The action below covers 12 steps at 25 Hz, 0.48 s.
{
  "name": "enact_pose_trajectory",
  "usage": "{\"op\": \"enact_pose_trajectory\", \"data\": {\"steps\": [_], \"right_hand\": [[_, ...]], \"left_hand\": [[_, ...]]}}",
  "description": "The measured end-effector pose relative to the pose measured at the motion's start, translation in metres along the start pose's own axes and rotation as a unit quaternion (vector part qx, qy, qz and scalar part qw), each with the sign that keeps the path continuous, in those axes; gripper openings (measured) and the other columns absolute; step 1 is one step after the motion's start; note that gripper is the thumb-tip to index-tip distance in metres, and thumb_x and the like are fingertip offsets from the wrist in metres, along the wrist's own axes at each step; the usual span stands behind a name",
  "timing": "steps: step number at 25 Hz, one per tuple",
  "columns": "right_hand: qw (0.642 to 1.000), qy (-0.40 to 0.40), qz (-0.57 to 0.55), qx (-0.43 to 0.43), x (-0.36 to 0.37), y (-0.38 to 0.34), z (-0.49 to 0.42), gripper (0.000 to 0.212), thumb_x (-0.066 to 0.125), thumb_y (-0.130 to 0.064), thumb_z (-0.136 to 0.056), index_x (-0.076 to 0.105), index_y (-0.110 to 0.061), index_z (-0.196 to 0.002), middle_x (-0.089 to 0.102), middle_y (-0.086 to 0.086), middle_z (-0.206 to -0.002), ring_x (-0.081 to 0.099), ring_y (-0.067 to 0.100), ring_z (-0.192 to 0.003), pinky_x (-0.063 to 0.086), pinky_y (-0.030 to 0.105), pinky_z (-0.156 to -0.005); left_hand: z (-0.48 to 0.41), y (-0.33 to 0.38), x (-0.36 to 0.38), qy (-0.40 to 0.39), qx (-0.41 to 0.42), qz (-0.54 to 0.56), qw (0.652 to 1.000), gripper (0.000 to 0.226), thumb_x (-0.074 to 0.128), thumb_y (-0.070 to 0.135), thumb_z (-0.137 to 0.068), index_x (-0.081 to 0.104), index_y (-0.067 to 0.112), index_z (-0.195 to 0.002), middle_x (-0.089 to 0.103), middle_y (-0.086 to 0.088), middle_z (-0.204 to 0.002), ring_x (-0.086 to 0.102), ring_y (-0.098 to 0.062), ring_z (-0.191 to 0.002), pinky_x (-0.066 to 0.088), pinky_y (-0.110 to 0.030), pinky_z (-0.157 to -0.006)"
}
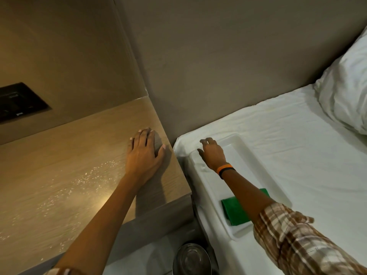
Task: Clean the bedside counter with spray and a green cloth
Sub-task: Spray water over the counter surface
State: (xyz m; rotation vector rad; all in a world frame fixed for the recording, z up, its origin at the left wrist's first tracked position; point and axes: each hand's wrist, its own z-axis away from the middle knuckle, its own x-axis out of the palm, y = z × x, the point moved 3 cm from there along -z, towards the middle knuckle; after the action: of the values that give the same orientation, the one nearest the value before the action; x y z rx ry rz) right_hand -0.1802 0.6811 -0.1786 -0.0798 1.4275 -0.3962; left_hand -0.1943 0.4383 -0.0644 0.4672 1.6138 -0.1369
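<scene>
The bedside counter [65,153] is a light wood top on the left, and spray droplets [93,175] glisten on its middle. My left hand [144,155] lies flat on it near the right edge, fingers spread, holding nothing. A folded green cloth [235,210] lies in the near end of a white tray [266,167] on the bed, partly hidden under my right forearm. My right hand [212,153] reaches over the tray's far left corner with its fingers bent down and apart, and nothing is visible in it. No spray bottle is in view.
The bed [297,132] with a white sheet fills the right side, and a pillow [349,86] lies at its far right. A black switch panel [19,102] is set in the wall above the counter. A round metal bin [191,259] stands on the floor between counter and bed.
</scene>
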Motion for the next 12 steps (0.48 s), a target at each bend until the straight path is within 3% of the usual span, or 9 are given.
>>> {"op": "enact_pose_trajectory", "data": {"steps": [3,5,7,10,12], "right_hand": [[0.995,0.083,-0.048,0.004,-0.019,0.012,0.035,0.06,0.054,-0.05,-0.099,0.044,-0.016,-0.148,0.037,0.013,-0.154,0.038,0.03,-0.142,0.04,0.048,-0.113],[0.991,0.112,-0.072,0.016,-0.02,0.032,0.071,0.056,0.056,-0.05,-0.097,0.049,-0.018,-0.143,0.042,0.012,-0.15,0.043,0.03,-0.138,0.044,0.047,-0.107],[0.993,0.086,-0.067,0.046,-0.007,0.064,0.108,0.054,0.055,-0.049,-0.097,0.049,-0.019,-0.142,0.043,0.012,-0.148,0.045,0.03,-0.135,0.047,0.045,-0.102],[0.987,0.005,-0.067,0.145,0.027,0.13,0.15,0.056,0.055,-0.045,-0.099,0.044,-0.017,-0.147,0.039,0.012,-0.15,0.044,0.03,-0.136,0.048,0.045,-0.104],[0.975,-0.042,-0.078,0.205,0.052,0.17,0.161,0.058,0.057,-0.04,-0.1,0.04,-0.015,-0.15,0.034,0.014,-0.154,0.041,0.032,-0.139,0.047,0.046,-0.107]], "left_hand": [[0.014,0.027,-0.012,0.02,-0.03,0.043,0.998,0.066,0.031,0.055,-0.1,0.028,0.013,-0.151,0.028,-0.015,-0.161,0.02,-0.032,-0.151,0.019,-0.054,-0.123],[0.034,0.075,-0.009,0.044,0.009,0.062,0.997,0.068,0.028,0.056,-0.099,0.022,0.016,-0.152,0.025,-0.013,-0.162,0.019,-0.031,-0.152,0.016,-0.051,-0.124],[0.056,0.135,0.01,0.037,0.072,0.109,0.991,0.069,0.034,0.054,-0.097,0.024,0.015,-0.154,0.028,-0.011,-0.161,0.023,-0.029,-0.151,0.02,-0.044,-0.12],[0.085,0.208,0.08,-0.056,0.105,0.191,0.974,0.058,0.052,0.031,-0.098,0.036,0.009,-0.149,0.044,-0.015,-0.152,0.041,-0.028,-0.142,0.039,-0.04,-0.113],[0.089,0.228,0.145,-0.157,0.092,0.18,0.967,0.054,0.052,0.022,-0.1,0.035,0.011,-0.15,0.041,-0.011,-0.154,0.038,-0.023,-0.142,0.038,-0.034,-0.113]]}}
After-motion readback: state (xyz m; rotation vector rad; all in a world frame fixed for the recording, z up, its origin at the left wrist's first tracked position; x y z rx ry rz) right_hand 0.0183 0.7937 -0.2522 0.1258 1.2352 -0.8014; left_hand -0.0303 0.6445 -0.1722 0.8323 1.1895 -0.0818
